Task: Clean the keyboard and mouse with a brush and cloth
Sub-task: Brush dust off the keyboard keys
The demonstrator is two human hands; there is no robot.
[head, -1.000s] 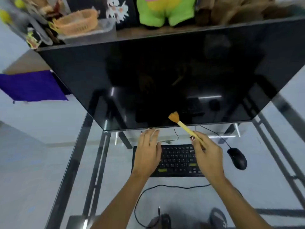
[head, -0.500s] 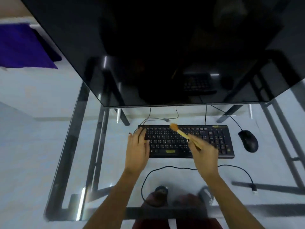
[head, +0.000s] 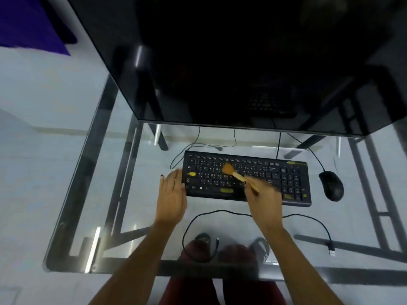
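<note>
Brush (head: 236, 175) gripped in right hand (head: 265, 195) over keyboard (head: 286, 179); left hand (head: 172, 194) flat, open.

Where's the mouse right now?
In the head view the mouse sits on the glass desk just right of the keyboard, untouched, well clear of the right hand.

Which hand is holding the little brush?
The right hand grips the brush, bristles on the keyboard. The left hand is empty, resting flat at the keyboard's left edge.

One keyboard (head: 246, 178), one brush (head: 236, 175) over it, one mouse (head: 331, 185) right of it (two loose cable ends nearby).
</note>
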